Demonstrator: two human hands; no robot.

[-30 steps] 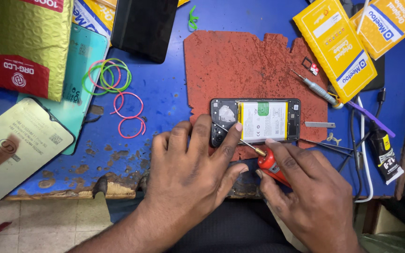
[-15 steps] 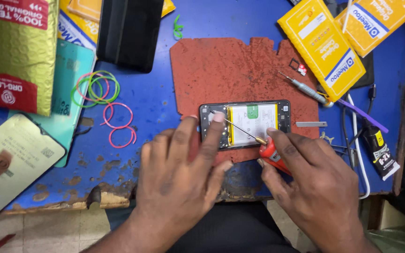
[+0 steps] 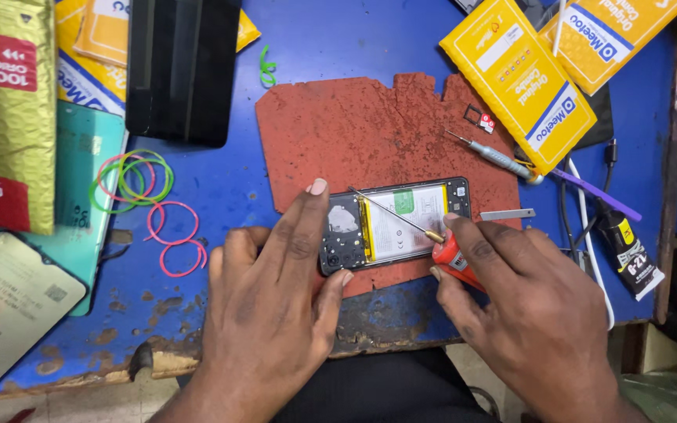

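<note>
While left hand [image 3: 276, 305] pins the opened phone [image 3: 395, 223], fingers spread, right hand [image 3: 526, 313] fingers clamp a red-handled screwdriver [image 3: 452, 254], tip seemingly touching it.

An opened black smartphone with exposed white battery [image 3: 401, 223] lies on the near edge of a worn red rubber mat [image 3: 370, 133]; pink and green rubber bands [image 3: 146, 200] lie left, a grey metal screwdriver [image 3: 495, 157] far right.

Bright even overhead light, soft shadows, sharp focus (slight stretch toward edges).
</note>
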